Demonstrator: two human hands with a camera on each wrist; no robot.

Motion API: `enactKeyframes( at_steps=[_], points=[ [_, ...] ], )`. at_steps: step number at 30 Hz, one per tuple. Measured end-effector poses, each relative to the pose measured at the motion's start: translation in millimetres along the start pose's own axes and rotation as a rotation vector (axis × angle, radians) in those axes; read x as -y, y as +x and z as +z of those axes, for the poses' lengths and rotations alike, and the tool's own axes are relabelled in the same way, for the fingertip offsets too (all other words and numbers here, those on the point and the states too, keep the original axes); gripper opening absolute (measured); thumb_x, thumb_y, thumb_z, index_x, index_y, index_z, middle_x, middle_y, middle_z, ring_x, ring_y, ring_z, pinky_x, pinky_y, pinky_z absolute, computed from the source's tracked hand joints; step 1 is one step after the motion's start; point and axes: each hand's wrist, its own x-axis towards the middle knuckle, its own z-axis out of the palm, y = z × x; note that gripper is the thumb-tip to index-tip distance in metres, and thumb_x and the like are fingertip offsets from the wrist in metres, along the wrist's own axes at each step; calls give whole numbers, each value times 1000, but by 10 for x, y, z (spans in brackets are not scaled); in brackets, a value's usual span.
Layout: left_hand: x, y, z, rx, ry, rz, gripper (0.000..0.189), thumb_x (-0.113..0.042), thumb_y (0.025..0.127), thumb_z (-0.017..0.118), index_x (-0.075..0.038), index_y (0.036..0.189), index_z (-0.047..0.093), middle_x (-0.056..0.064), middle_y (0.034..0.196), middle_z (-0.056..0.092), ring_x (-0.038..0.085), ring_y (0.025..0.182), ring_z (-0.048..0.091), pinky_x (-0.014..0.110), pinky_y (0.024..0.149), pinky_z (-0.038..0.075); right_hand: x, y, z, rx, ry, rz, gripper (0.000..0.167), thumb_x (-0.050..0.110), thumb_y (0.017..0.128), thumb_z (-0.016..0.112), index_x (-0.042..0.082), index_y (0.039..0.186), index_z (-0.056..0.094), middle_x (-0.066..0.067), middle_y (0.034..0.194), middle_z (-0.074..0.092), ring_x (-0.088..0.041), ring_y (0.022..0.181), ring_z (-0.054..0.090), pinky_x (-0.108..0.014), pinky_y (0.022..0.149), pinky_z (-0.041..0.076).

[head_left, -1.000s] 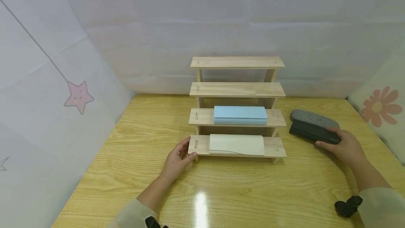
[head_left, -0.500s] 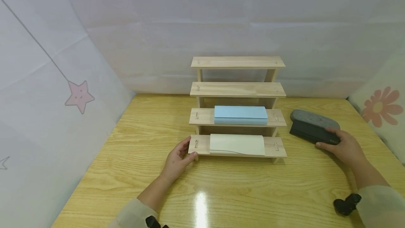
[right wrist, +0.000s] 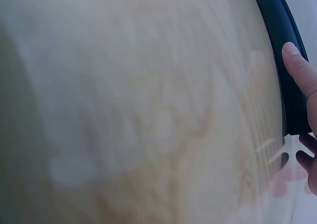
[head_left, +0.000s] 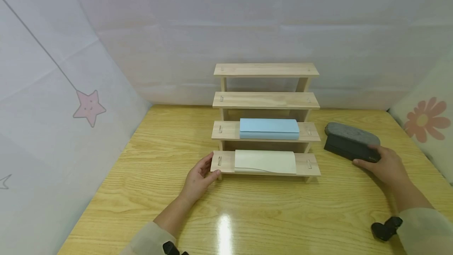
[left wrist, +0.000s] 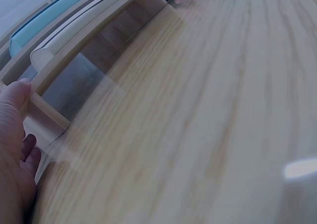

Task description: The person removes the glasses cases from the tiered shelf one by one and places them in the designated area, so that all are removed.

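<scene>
A stepped wooden display rack [head_left: 266, 100] stands on the table. On its lowest shelf lies a cream glasses case [head_left: 264, 161]; a light blue glasses case [head_left: 269, 128] lies one shelf up. My left hand [head_left: 198, 180] holds the left end of the lowest shelf, its thumb [left wrist: 19, 91] against the front corner. To the right of the rack, my right hand [head_left: 387, 164] grips the right end of a black glasses case [head_left: 348, 149], thumb [right wrist: 297, 65] on the near side. Behind that case, touching or nearly so, is a grey glasses case [head_left: 352, 132].
The two upper shelves of the rack show bare wood. A wood-grain table [head_left: 269, 215] spreads out around it, with a light reflection near the front. Pale cloth [head_left: 247, 19] hangs behind and at both sides, printed with a star and a flower.
Both hands keep their places on the rack and the black glasses case. Only the right wrist has shifted very slightly to the left.
</scene>
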Motion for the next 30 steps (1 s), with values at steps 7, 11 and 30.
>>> enactKeyframes(
  at_steps=[7, 11, 30],
  points=[
    [-9, -10, -8, 9, -2, -33, 67, -18, 90, 72, -9, 149, 40, 12, 150, 46, 30, 140, 43, 46, 116, 37, -2, -40, -13, -38, 19, 77, 103, 58, 88, 65, -13, 149, 21, -47, 143, 24, -65, 124, 27, -76, 92, 32],
    [-24, -14, -8, 14, -4, -34, 67, -18, 91, 71, -9, 149, 40, 12, 151, 45, 30, 140, 43, 46, 116, 36, -8, -52, -2, -57, 50, 120, 104, 58, 89, 63, -12, 150, 16, -47, 144, 23, -65, 124, 28, -76, 92, 33],
    [-30, -12, -9, 9, 6, -41, 67, -18, 90, 72, -9, 149, 41, 12, 150, 46, 30, 140, 43, 46, 116, 36, -51, -9, -4, -93, 126, 248, 99, 57, 94, 54, -10, 152, 9, -41, 152, 15, -64, 131, 22, -74, 102, 27]
  ],
)
